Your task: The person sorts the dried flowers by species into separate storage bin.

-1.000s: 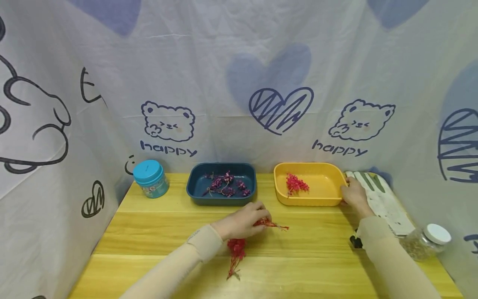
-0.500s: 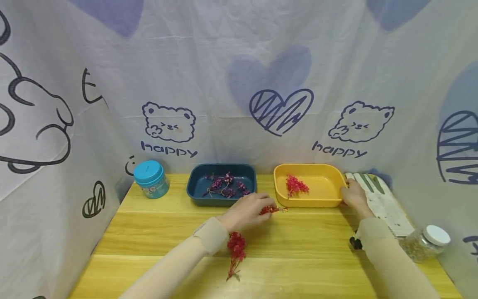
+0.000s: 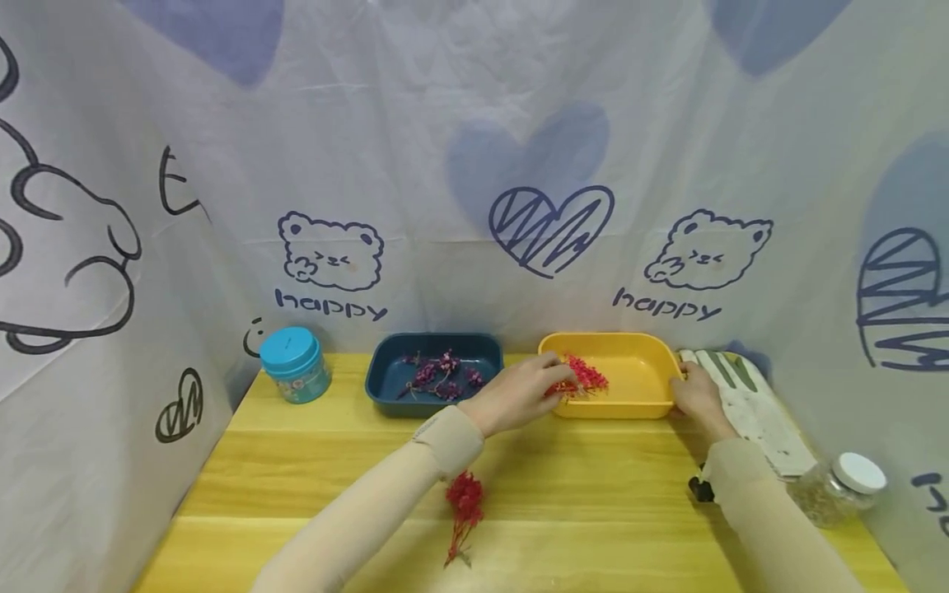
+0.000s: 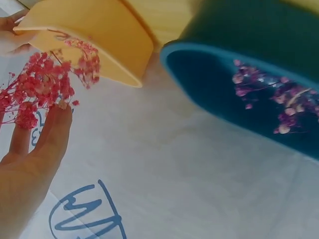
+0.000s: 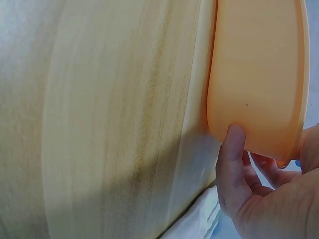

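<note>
My left hand (image 3: 519, 394) pinches a sprig of red dried flowers (image 4: 42, 82) at the left end of the yellow tray (image 3: 630, 380), with the blossoms over the rim in the left wrist view. Inside that tray lies another pinkish-red sprig (image 3: 591, 375). My right hand (image 3: 700, 399) grips the tray's right end; the right wrist view shows its fingers against the outer wall and the thumb at the rim. A third red sprig (image 3: 465, 498) rests on the wooden table (image 3: 578, 511), below my left forearm.
Left of the yellow tray stands a dark blue tray (image 3: 433, 407) with purple flower sprigs (image 3: 447, 362). A turquoise jar (image 3: 295, 366) is at the back left. By my right forearm are a white cloth-like item (image 3: 764, 420), a small black object (image 3: 700, 489) and a white-lidded clear jar (image 3: 826, 498).
My left hand has carried its red sprig from the table's middle up and right to the yellow tray's left end. My right hand keeps its hold on the tray.
</note>
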The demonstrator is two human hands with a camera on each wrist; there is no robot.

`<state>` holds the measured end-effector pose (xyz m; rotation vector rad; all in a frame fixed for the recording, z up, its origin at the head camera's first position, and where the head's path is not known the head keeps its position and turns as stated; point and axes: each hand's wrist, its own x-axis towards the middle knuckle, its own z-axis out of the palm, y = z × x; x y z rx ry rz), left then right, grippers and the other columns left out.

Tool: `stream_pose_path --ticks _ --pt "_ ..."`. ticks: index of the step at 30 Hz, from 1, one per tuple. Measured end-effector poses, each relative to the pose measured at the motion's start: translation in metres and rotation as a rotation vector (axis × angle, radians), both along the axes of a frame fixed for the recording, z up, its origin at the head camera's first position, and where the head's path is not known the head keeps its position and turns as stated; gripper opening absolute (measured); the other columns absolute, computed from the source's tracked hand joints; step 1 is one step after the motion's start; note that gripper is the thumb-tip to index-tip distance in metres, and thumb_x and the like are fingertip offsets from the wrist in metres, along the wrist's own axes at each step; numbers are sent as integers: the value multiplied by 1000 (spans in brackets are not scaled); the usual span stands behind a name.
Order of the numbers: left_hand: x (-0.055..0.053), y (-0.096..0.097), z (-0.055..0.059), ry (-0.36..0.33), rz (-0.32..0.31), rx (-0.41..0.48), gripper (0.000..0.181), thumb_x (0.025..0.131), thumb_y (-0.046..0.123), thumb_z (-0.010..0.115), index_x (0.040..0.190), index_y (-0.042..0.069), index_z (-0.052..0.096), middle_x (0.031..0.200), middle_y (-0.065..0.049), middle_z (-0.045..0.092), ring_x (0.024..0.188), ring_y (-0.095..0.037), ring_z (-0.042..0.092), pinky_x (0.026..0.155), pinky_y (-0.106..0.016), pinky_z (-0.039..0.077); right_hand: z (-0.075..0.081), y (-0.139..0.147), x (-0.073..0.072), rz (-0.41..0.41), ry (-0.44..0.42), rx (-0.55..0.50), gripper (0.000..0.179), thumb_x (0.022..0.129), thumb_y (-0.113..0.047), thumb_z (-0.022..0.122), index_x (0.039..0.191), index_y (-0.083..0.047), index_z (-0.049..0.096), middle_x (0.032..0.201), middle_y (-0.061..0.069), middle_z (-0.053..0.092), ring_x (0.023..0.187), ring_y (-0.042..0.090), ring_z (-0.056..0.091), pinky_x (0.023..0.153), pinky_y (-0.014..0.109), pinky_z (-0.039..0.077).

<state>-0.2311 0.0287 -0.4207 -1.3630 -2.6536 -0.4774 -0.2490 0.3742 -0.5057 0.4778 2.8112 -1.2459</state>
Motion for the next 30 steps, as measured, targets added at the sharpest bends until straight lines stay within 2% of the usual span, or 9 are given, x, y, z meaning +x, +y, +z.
stream_pose_path --ticks 7,14,20,26,30 --pt "-13 19 7 -21 1 -14 27 103 15 68 129 20 72 121 -1 65 104 -13 60 95 -21 55 -2 0 -1 10 2 -28 48 102 -11 38 143 14 43 134 39 53 92 33 68 59 31 64" --pt "-23 29 9 6 -14 -45 26 104 16 66 128 21 74 123 0 66 113 -16 61 104 -27 53 1 1 -2 -4 -17 -60 48 103 -9 40 144 14 41 135 41 50 83 29 69 59 34 65" --pt "-32 38 4 76 -12 -101 25 106 20 65 128 24 74 134 0 64 125 -19 59 110 -30 51 2 3 -3 -12 -16 -67 48 102 -10 40 145 13 41 136 41 50 78 24 68 59 34 65" --pt "-37 49 -4 185 12 -159 26 108 29 60 130 32 74 140 2 61 126 -19 56 109 -29 51 -3 4 -3 -14 -12 -89 48 102 -10 40 144 13 42 133 40 51 74 22 67 58 34 65" --pt "-38 57 -7 253 24 -195 29 109 27 59 132 37 74 141 3 62 123 -18 56 106 -29 52 -5 5 -3 -9 5 -87 47 101 -9 40 143 13 42 132 41 51 74 22 67 57 35 65"
